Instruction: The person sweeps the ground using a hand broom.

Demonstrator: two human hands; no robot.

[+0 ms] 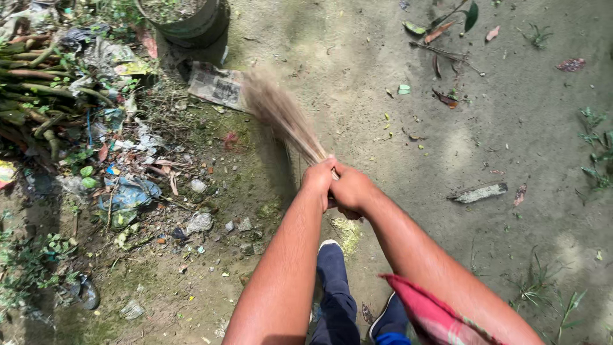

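Observation:
Both of my hands grip the handle end of a straw broom [284, 118]. My left hand [318, 181] and my right hand [350, 190] are clasped side by side around it. The bristles fan up and to the left over the dirt ground and look blurred. Their tip reaches a sheet of newspaper [217, 85] lying on the ground. Below my arms are my legs in dark blue trousers [335, 294] and a red checked cloth [434, 316].
A heap of rubbish, wrappers, stones and cut stalks [96, 128] covers the left side. A round dark pot [188, 22] stands at the top. Fallen leaves [440, 29] and a flat grey piece [477, 192] lie on the bare dirt to the right.

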